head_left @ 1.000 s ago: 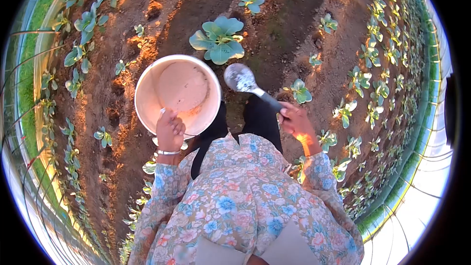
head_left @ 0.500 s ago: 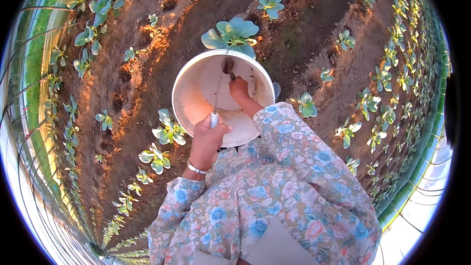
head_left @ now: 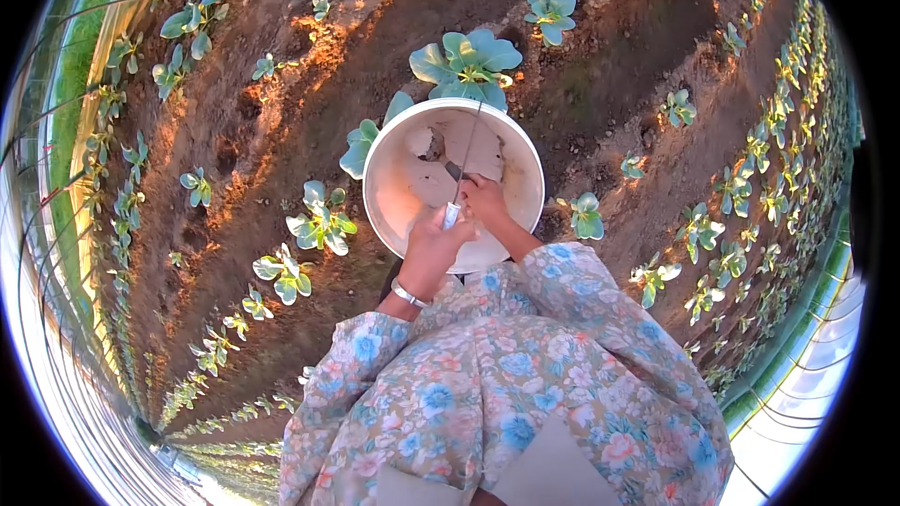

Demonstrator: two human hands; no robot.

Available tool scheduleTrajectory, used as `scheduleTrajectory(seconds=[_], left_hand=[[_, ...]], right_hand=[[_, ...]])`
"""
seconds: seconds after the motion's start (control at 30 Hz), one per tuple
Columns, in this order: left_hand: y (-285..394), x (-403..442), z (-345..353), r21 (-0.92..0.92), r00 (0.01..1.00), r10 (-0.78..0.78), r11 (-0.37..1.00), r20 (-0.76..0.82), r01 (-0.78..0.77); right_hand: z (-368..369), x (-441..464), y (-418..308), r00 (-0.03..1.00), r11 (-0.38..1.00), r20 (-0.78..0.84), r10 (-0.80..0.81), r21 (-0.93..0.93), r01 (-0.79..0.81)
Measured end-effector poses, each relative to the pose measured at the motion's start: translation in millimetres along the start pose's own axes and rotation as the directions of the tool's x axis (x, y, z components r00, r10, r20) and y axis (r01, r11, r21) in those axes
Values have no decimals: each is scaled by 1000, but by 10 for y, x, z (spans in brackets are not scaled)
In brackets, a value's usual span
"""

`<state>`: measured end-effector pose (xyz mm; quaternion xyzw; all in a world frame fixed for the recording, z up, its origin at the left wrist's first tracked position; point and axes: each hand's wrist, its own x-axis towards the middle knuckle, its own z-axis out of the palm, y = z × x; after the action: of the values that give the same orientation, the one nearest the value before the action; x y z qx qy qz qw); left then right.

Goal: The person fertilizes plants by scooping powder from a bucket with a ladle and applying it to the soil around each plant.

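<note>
A white bucket [head_left: 380,211] hangs in front of my body, with its opening facing up. My left hand [head_left: 431,251] is closed around the white grip [head_left: 452,215] of the bucket's wire handle [head_left: 473,136], which stretches up to the far rim. Inside the bucket, my right hand [head_left: 485,199] is closed on the dark handle of a spoon [head_left: 454,171]. Its bowl end points up and left, against pale material [head_left: 436,187] in the bucket. How full the bowl is, I cannot tell.
A large leafy seedling [head_left: 467,61] grows just past the far rim. Smaller seedlings [head_left: 321,220] stand in rows on brown soil [head_left: 225,253] to both sides. Curved hoops [head_left: 75,66] line the left edge of the view.
The bucket and my left hand have shifted right in view, and the surrounding plants have moved too. My right hand is lower and nearer my left, with the spoon now pointing further left.
</note>
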<state>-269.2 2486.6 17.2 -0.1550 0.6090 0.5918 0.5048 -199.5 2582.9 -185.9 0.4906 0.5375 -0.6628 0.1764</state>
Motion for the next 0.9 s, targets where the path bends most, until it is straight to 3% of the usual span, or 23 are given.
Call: scheduleTrajectory(seconds=[0.1, 0.27, 0.37, 0.47, 0.67, 0.9], left_hand=[[-67, 106, -82, -14, 997, -10, 1000, -72, 9], [-96, 284, -357, -79, 983, -36, 997, -181, 22], [-167, 332, -591, -211, 973, -21, 977, -229, -28], [-288, 346, -911, -319, 964, 16, 942, -266, -103], [-498, 251, -1401, -392, 922, 4, 904, -388, -169], [-795, 48, -1831, -535, 868, -95, 818, -487, -210]], right_hand=[[-166, -324, -34, 984, 955, 168, -63, 295, 11], [-423, -906, -228, 954, 941, 299, -16, 326, -86], [-594, -1176, -255, 934, 937, 356, -14, 331, -112], [-768, -1415, -291, 939, 951, 344, 5, 289, -112], [-1059, -1546, -206, 971, 916, 238, -3, 390, -93], [-1063, -596, 102, 988, 965, 156, 17, 257, -57]])
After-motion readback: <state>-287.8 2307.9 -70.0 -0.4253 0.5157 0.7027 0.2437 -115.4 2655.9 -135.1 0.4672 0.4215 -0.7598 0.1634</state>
